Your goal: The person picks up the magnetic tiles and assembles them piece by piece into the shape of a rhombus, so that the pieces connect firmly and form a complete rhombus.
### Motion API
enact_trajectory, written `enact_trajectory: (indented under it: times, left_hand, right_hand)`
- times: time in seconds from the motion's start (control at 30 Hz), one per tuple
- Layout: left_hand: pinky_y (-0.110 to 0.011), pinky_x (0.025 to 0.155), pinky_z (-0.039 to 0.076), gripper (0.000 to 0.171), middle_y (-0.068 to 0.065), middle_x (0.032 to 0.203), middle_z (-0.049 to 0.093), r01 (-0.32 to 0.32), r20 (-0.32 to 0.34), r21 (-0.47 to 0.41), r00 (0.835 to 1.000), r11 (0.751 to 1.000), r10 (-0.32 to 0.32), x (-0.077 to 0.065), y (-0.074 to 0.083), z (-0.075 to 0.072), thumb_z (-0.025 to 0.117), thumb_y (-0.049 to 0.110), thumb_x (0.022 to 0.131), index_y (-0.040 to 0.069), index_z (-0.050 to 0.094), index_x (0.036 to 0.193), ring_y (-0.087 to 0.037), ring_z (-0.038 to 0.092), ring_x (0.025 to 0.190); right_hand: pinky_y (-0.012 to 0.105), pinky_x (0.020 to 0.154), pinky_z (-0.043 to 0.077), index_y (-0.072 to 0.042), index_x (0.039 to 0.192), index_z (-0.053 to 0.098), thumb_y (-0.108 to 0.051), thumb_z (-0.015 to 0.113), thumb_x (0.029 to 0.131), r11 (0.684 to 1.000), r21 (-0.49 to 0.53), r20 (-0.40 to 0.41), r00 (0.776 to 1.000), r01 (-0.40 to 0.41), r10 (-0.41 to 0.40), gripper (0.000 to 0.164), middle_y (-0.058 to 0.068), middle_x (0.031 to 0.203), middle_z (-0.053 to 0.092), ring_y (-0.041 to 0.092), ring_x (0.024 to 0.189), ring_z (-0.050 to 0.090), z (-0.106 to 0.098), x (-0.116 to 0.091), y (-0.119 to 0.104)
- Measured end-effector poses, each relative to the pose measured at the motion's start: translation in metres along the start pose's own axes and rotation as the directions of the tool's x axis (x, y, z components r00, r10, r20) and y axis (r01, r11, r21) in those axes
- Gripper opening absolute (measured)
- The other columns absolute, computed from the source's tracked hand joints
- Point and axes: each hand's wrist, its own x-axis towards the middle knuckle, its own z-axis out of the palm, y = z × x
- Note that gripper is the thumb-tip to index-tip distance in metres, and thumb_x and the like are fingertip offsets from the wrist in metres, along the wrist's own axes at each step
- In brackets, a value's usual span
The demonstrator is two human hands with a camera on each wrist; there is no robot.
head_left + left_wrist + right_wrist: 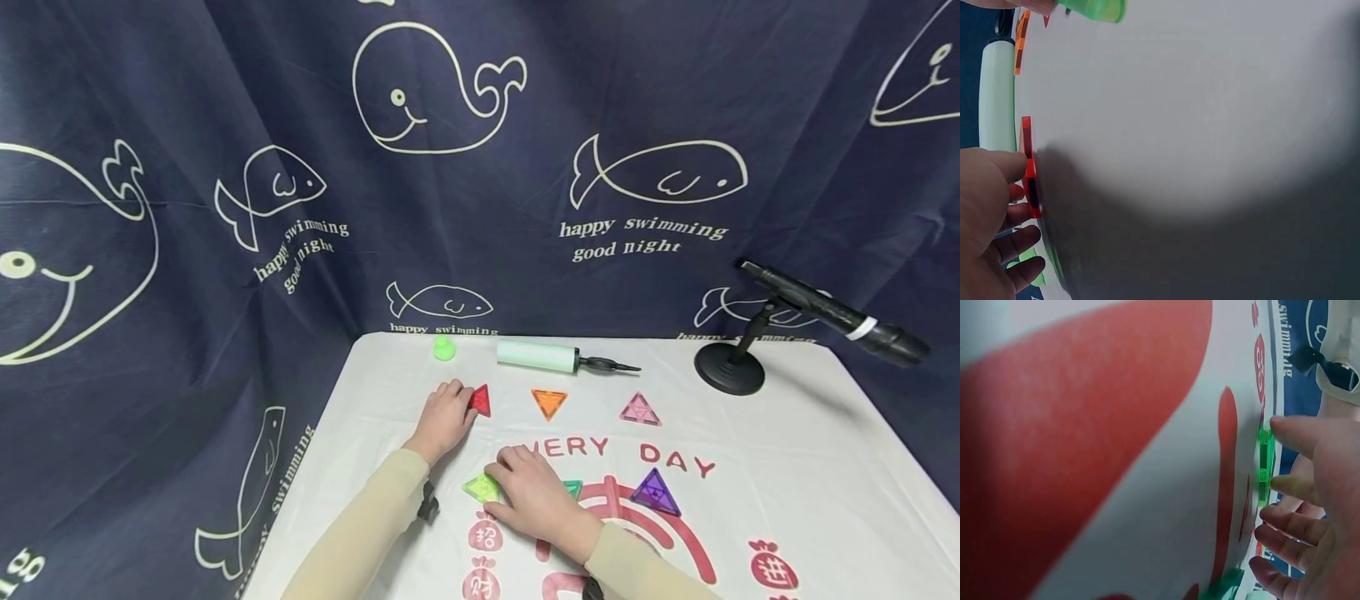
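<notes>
Two pinches, lower middle of frame: left hand (444, 414) grips red tile (482, 401), right hand (536, 497) lime tile (480, 488) below it, fingers at edges, likely because thin pieces offer little else to grip.

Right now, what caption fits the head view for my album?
Left grip at the red triangle, right grip at the lime triangle, pump beyond.

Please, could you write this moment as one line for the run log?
left hand: holds red tile | right hand: holds lime tile | orange tile, pink tile, purple tile: untouched | green tile: partly hidden, head view
</notes>
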Motion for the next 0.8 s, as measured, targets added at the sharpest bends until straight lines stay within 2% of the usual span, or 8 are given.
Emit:
enact_trajectory:
  times: [0.17,0.47,0.8]
  left_hand:
    - [-0.044,0.091,0.049,0.038,-0.008,0.115,0.059,0.012,0.003,0.005,1.0,1.0,-0.012,0.0026,0.0003,0.0,0.071,0.025,0.101,0.002,0.067,0.132,-0.026,0.055,0.104]
    - [-0.043,0.091,0.05,0.036,-0.008,0.113,0.059,0.035,0.003,-0.043,0.999,0.998,-0.035,0.0056,-0.0011,-0.0001,0.072,0.024,0.101,0.003,0.07,0.129,-0.025,0.056,0.1]
    - [-0.044,0.09,0.051,0.03,-0.006,0.108,0.062,0.051,-0.015,-0.091,0.999,0.995,-0.053,0.007,-0.0038,0.0018,0.076,0.024,0.097,0.005,0.071,0.12,-0.024,0.059,0.099]
  right_hand:
    - [0.042,0.093,0.05,-0.012,0.121,0.073,-0.047,0.081,0.087,0.999,0.014,-0.015,0.999,-0.03,0.03,0.049,0.001,0.11,0.059,0.018,0.102,0.056,0.0026,-0.0007,-0.0014]
    - [0.041,0.093,0.05,-0.013,0.118,0.074,-0.048,0.081,0.087,0.999,0.021,-0.007,0.999,-0.047,0.047,0.047,0.0,0.11,0.059,0.018,0.101,0.056,0.0022,-0.0011,-0.003]
    - [0.042,0.09,0.05,-0.012,0.116,0.075,-0.042,0.085,0.084,0.999,0.029,-0.049,0.998,-0.036,0.037,0.045,0.0,0.107,0.059,0.017,0.097,0.056,0.0013,-0.0016,-0.0035]
